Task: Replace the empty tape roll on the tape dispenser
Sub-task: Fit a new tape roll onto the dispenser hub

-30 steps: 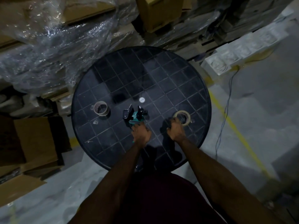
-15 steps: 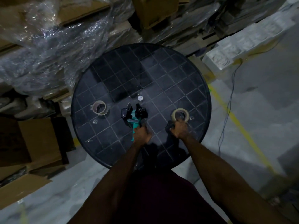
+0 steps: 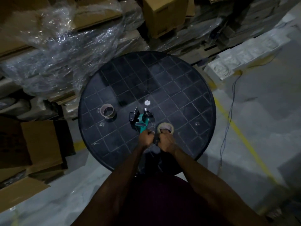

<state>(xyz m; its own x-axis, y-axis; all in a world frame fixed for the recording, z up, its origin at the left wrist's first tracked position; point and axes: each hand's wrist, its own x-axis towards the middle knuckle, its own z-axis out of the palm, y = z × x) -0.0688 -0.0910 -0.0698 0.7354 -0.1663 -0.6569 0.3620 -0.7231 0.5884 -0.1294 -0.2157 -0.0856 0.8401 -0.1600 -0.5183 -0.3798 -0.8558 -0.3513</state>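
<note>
Fingers of the right hand (image 3: 166, 141) hooked into the core of the new tape roll (image 3: 164, 128) beside the teal tape dispenser (image 3: 141, 122), left hand (image 3: 145, 138) wrapping its handle; roll likely light, rigid, best gripped by core and rim.

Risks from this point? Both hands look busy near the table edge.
1. The left hand grips only the rear handle of the green tape dispenser, so it may twist while the roll goes on.
2. The right hand holds the beige tape roll by fingers in its core; it could slip off the black round table.
3. The light is dim, so the dispenser's front blade is hard to see; cut risk.
</note>
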